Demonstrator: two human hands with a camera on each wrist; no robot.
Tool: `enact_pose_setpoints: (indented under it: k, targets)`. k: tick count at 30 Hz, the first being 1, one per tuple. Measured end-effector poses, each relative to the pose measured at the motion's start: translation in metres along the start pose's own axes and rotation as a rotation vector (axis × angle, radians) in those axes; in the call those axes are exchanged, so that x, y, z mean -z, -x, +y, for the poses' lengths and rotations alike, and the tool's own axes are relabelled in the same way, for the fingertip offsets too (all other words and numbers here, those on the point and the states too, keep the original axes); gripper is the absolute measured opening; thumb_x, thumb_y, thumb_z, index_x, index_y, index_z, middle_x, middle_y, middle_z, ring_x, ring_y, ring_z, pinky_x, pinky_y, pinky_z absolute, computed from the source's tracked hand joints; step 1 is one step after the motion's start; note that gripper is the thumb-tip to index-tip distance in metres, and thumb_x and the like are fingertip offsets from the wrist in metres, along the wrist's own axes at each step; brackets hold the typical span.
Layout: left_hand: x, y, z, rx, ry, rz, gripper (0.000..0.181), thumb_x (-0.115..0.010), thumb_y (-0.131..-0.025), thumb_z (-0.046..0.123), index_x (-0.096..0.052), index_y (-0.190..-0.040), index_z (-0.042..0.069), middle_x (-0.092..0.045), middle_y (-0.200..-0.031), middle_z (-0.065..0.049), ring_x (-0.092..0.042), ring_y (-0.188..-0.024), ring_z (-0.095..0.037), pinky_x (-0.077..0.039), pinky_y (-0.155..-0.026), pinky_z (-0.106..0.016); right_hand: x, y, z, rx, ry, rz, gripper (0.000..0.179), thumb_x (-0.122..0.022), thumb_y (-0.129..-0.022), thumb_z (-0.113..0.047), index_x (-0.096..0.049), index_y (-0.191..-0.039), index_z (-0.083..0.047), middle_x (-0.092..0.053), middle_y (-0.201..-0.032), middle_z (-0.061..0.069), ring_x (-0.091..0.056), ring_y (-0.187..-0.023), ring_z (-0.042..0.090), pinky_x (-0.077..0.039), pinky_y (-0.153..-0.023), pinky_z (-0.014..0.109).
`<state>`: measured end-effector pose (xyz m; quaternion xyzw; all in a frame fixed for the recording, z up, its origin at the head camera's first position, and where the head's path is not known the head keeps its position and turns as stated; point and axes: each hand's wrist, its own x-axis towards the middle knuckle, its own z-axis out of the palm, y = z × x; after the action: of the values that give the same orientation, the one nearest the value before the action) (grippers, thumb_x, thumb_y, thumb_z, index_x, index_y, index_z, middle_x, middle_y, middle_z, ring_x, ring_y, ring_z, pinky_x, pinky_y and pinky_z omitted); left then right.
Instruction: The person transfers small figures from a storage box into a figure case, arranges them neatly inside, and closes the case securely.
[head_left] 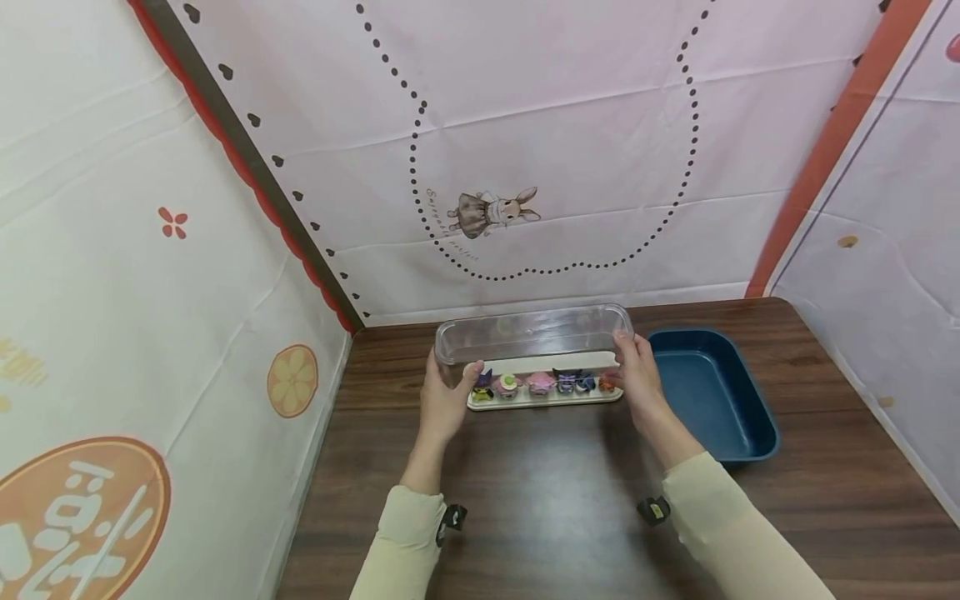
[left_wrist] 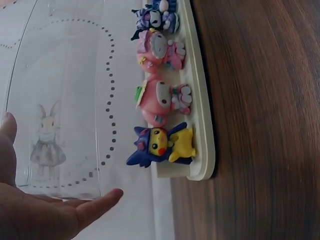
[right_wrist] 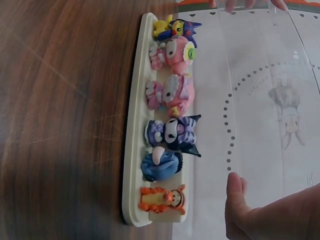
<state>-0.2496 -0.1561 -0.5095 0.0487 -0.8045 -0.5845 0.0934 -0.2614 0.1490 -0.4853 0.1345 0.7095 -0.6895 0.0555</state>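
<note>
Both hands hold a clear plastic cover [head_left: 534, 333] by its two short ends, raised above a long cream display base [head_left: 551, 403]. My left hand [head_left: 444, 402] grips the left end and my right hand [head_left: 642, 379] the right end. A row of several small figurines stands on the base. In the right wrist view these include an orange striped tiger [right_wrist: 162, 199], a blue donkey [right_wrist: 162, 165], and a black-and-purple figure [right_wrist: 175, 134]. Two pink figures and a yellow one in a navy hood [left_wrist: 160, 144] complete the row. The cover's lower edge is apart from the figurines.
A dark blue rectangular basin [head_left: 708, 404] stands to the right of the base, close by my right forearm. The brown wooden table [head_left: 540, 500] meets a printed cloth backdrop [head_left: 570, 150] behind the base, with more cloth along both sides.
</note>
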Motion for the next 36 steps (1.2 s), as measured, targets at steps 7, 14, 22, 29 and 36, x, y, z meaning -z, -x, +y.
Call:
enact_pose_setpoints:
  k: [7,14,22,29,36]
  targets:
    - [-0.008,-0.006,-0.004,-0.013,0.102,-0.067,0.100,-0.077,-0.092,0.047,-0.017,-0.164,0.013,-0.041,-0.163,-0.019,-0.035,-0.155,-0.033,-0.027,-0.128,-0.053,0.002,-0.004,0.008,-0.039,-0.011,-0.010,0.070,-0.034,-0.104,-0.067,-0.041,-0.127,-0.002,-0.033,-0.153,0.025,-0.049,-0.133,0.040,-0.040,-0.120,0.054]
    - [-0.010,-0.006,-0.006,-0.001,0.088,-0.085,0.100,-0.071,-0.095,0.052,-0.013,-0.165,0.012,-0.030,-0.169,-0.019,-0.028,-0.158,-0.033,-0.024,-0.129,-0.051,0.006,-0.006,0.009,-0.040,0.131,0.003,0.073,-0.029,-0.101,-0.075,-0.049,-0.119,-0.007,-0.047,-0.124,0.020,-0.047,-0.124,0.035,-0.042,-0.115,0.049]
    - [-0.017,-0.009,-0.012,-0.007,0.037,-0.065,0.092,-0.068,-0.097,0.052,-0.018,-0.163,0.009,-0.034,-0.167,-0.018,-0.029,-0.158,-0.030,-0.025,-0.129,-0.047,0.012,-0.009,0.012,-0.083,0.211,-0.056,0.100,-0.022,-0.098,-0.081,-0.014,-0.167,-0.010,-0.018,-0.172,0.019,-0.018,-0.159,0.041,-0.016,-0.129,0.061]
    - [-0.021,-0.009,-0.016,0.020,0.001,-0.053,0.091,-0.068,-0.098,0.050,-0.020,-0.163,0.006,-0.035,-0.166,-0.022,-0.030,-0.157,-0.033,-0.025,-0.129,-0.048,0.013,-0.018,0.020,-0.092,0.244,-0.072,0.102,-0.019,-0.099,-0.080,-0.011,-0.167,-0.004,-0.016,-0.172,0.023,-0.015,-0.159,0.043,-0.013,-0.130,0.060]
    - [-0.027,-0.009,-0.025,0.035,-0.038,-0.044,0.091,-0.069,-0.097,0.050,-0.023,-0.162,0.006,-0.034,-0.166,-0.023,-0.031,-0.156,-0.036,-0.024,-0.129,-0.050,0.014,-0.024,0.028,-0.111,0.259,-0.073,0.098,-0.017,-0.101,-0.076,-0.012,-0.166,-0.002,-0.016,-0.171,0.025,-0.013,-0.159,0.043,-0.011,-0.130,0.059]
